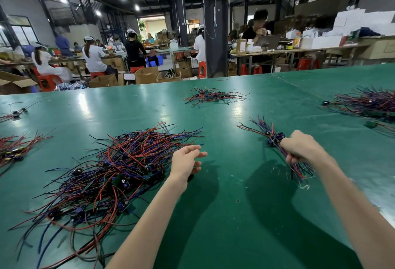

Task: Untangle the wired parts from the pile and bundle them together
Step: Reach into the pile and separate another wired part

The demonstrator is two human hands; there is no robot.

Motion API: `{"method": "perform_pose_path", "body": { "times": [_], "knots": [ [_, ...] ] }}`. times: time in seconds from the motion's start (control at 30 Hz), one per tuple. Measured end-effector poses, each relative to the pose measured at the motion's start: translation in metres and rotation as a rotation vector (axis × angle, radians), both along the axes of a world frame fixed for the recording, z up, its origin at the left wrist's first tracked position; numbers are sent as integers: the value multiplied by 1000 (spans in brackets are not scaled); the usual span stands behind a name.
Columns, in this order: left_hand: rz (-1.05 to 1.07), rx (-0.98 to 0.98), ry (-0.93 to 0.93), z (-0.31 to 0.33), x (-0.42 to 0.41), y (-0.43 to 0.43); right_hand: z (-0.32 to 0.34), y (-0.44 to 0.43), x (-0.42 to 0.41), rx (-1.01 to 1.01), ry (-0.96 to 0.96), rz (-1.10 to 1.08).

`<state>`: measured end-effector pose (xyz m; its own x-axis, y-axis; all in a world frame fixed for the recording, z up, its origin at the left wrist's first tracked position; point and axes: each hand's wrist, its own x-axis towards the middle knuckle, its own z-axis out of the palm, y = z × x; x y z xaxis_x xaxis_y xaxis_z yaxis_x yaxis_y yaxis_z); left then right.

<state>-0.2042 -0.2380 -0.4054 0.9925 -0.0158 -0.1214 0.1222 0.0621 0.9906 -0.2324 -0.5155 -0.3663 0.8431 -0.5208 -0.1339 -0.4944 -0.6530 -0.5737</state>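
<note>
A big tangled pile of wired parts (111,172), with red, blue and black wires and small green boards, lies on the green table (230,215) at the left. My left hand (186,165) hovers just right of the pile with relaxed fingers, holding nothing. My right hand (301,149) grips a bundle of wired parts (271,136) around its middle. The bundle's wire ends fan out up-left, and more wires stick out below the fist.
Smaller wire heaps lie at the far middle (211,96), far right (369,104) and left edge (12,151). A thin scrap of clear plastic (303,185) lies under my right wrist. Beyond the table's far edge, people sit at other workbenches among cardboard boxes.
</note>
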Motion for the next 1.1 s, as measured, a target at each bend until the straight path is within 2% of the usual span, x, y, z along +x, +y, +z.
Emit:
{"method": "perform_pose_path", "body": {
  "times": [0.13,0.2,0.27,0.37,0.47,0.53,0.67,0.87,1.1],
  "knots": [
    [-12,197,-128,-1,1,-1,-2,2,0,-278,27,-145],
    [-12,429,-271,0,1,1,-2,5,-1,-383,-9,-170],
    [25,758,-436,0,0,4,-2,11,0,-457,-128,-153],
    [146,1129,-644,2,-2,9,-6,26,2,-419,-378,-27],
    [252,1337,-658,9,0,16,-14,52,3,-223,-533,121],
    [343,1409,-598,16,2,22,-22,69,1,-143,-586,218],
    [446,1460,-441,23,2,34,-37,94,-3,-173,-657,379],
    [356,1537,-255,22,3,42,-47,110,-9,-137,-688,501],
    [333,1525,-211,24,6,56,-51,114,-11,-104,-674,534]
  ]
}}
